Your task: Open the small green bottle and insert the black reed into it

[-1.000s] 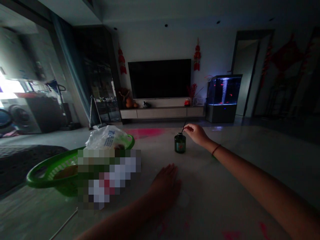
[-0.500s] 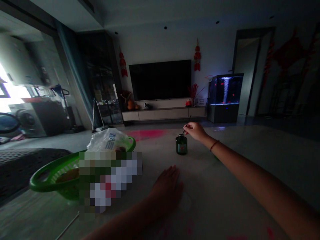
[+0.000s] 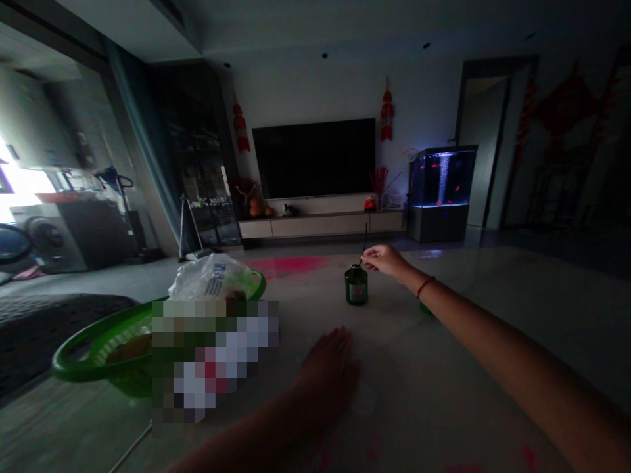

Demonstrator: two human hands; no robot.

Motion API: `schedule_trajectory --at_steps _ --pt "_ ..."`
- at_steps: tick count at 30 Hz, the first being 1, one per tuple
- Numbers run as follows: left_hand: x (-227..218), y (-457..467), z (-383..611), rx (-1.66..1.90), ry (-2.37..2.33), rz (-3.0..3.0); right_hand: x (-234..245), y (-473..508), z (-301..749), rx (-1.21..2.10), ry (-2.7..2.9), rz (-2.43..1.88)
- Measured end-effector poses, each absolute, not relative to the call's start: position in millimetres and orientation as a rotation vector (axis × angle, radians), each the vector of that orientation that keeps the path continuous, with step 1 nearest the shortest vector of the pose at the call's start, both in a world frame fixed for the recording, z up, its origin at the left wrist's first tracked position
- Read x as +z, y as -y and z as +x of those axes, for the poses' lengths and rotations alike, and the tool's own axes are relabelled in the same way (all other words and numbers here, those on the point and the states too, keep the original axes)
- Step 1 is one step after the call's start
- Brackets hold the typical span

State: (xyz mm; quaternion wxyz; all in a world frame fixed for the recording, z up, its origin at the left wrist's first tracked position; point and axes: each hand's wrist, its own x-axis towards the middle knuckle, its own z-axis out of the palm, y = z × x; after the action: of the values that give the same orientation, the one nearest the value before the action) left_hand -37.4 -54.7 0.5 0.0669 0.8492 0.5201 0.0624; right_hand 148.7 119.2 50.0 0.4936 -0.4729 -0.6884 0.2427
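A dark green glass bottle (image 3: 355, 293) with a label and a pale collar stands upright on the table, looking like a reed diffuser. My right hand (image 3: 383, 258) is closed, pinching a thin dark diffuser stick (image 3: 365, 238) right above the bottle's neck. The stick rises nearly upright, and its lower end is at the bottle's mouth; how deep it reaches I cannot tell. My left hand (image 3: 329, 361) lies flat on the tabletop (image 3: 419, 394), nearer to me than the bottle, with nothing in it.
On the left sits a green plastic basket (image 3: 81, 372) holding a clear plastic bag (image 3: 210, 279); a blurred-out patch covers its front. Something small and green (image 3: 426, 308) shows partly behind my right forearm. Beyond the table are a TV (image 3: 315, 159) and a lit fish tank (image 3: 444, 180).
The stick has swung from a rightward lean to nearly upright, and my right hand has dropped slightly toward the bottle's neck. My left hand stays flat in place.
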Motion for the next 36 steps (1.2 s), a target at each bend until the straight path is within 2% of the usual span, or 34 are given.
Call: schedule_trajectory --at_steps 4,9,16,21,25,31,36 --pt "0.4 54.3 -38.1 0.202 -1.565 2.567 47.4 -104.3 160.7 0.496 1.712 -1.211" --pt "3.8 53.7 -38.5 0.251 -1.559 2.585 30.3 -67.8 172.8 0.044 1.949 -1.226" --pt "16.4 46.0 -40.3 0.411 -1.533 2.726 -4.3 -21.8 178.4 -0.172 2.348 -1.249" --pt "22.9 36.1 -46.9 0.386 -1.570 3.012 -8.2 -22.5 188.7 -0.498 2.468 -1.175" --pt "23.2 29.2 -57.0 0.444 -1.697 3.026 -5.1 -25.8 197.3 -0.746 2.543 -1.128" --pt "23.0 24.0 -69.2 0.555 -1.799 2.984 1.7 -23.4 200.4 -0.865 2.540 -1.185" --pt "27.9 23.4 -69.5 0.445 -1.848 2.904 4.9 -19.8 193.6 -0.880 2.435 -1.447"
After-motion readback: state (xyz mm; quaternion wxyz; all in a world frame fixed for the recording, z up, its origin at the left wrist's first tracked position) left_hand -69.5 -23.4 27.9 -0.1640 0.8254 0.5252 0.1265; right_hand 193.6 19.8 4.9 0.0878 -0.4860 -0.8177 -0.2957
